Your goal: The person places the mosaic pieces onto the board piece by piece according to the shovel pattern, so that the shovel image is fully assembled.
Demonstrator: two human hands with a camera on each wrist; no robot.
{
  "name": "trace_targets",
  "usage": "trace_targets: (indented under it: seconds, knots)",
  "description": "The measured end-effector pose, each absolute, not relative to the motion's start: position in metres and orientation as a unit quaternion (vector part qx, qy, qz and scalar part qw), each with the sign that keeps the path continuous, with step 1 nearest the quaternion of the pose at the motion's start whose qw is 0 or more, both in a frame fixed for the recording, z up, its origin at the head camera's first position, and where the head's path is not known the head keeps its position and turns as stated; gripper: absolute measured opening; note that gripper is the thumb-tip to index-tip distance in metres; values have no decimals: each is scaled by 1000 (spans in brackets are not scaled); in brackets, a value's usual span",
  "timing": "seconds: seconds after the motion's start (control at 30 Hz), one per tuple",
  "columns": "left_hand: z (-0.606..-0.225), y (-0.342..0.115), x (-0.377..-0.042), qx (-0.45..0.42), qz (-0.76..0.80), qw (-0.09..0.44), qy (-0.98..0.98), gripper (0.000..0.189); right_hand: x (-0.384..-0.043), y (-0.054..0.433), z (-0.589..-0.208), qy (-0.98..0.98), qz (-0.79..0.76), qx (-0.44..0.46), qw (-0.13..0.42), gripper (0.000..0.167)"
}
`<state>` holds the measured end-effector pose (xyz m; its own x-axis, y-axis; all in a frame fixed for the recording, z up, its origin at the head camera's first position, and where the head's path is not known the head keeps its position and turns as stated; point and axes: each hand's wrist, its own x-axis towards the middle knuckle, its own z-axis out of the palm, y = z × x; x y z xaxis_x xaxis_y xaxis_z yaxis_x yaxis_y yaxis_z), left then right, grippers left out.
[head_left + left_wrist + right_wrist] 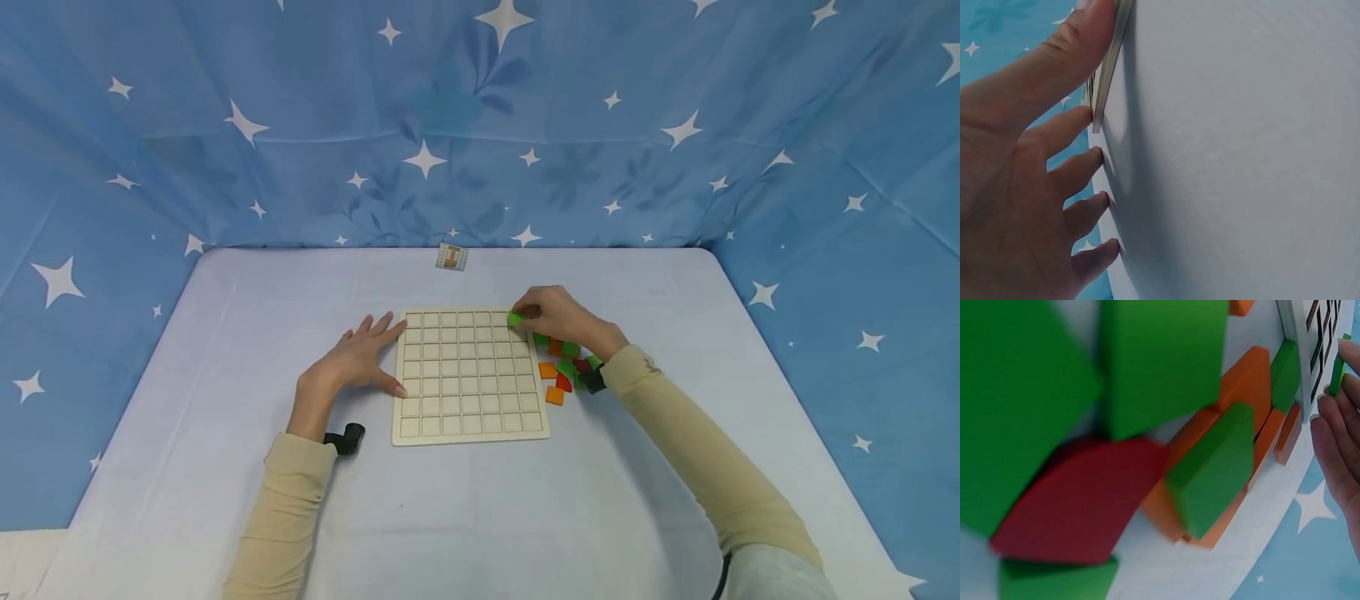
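Observation:
A pale wooden grid board [468, 375] lies flat in the middle of the table. At its far right corner my right hand [555, 317] pinches a green tile [515, 320]; the right wrist view shows this tile [1337, 372] between thumb and fingers, close over the board's squares. My left hand [360, 358] is spread along the board's left edge, its thumb and index fingertip resting on the rim. In the left wrist view the other fingertips of that hand [1041, 187] come down to the white tabletop beside the board.
Loose orange tiles [554, 396], green tiles and red tiles [1085, 500] lie piled right of the board, under my right forearm, some stacked. A small patterned card [452, 257] sits at the table's back edge. A blue star-printed curtain [465, 125] surrounds the white table [465, 517].

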<state>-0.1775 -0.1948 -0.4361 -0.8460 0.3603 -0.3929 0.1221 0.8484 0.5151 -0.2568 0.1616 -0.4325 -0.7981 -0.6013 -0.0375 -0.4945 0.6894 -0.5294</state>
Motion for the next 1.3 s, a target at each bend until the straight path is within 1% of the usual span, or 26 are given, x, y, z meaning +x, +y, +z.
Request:
trace_targets:
  seconds: [0.83, 1.3]
  knots:
    - [-436, -195, -177, 128, 254, 239, 928, 118, -274, 123, -436, 901, -241, -333, 139, 27]
    - [-436, -195, -176, 125, 255, 239, 929, 118, -277, 112, -437, 891, -241, -361, 131, 25]
